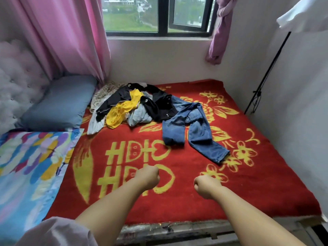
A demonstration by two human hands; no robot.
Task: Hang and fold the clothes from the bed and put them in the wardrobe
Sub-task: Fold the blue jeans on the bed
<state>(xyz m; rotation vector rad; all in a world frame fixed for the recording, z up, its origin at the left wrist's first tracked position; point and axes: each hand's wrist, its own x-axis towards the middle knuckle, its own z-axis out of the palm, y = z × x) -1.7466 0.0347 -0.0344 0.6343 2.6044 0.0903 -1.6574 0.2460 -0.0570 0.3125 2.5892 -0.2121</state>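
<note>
We look down on a bed (266, 183) that fills most of the room, covered by a red blanket (134, 206) with yellow flowers and large yellow characters woven in. Along its left edge lies a quilt (30, 166) in blue with bright patches of colour, and beyond that a grey-blue pillow (58, 103) leans against a pale tufted headboard (16, 82). A pink curtain (67, 36) hangs at far left beside the window (159, 15), and a second, purple curtain (220, 32) is knotted up at the window's right side. A black stand (266, 73) leans up the right wall. On the far half of the blanket we see the heap of clothes (134, 103): a black jacket (159, 105) sprawled over the top, a yellow garment (122, 110) spilling toward the near left, and pale grey-blue pieces under them. Just to the right, touching the heap, a pair of blue jeans (193, 126) lies spread with its legs pointing toward us. Nearest of all, our two bare forearms reach out above the blanket. The left hand (149, 176) and the right hand (205, 185) are both curled into fists with nothing in them, a small gap between them, well short of the clothes.
</note>
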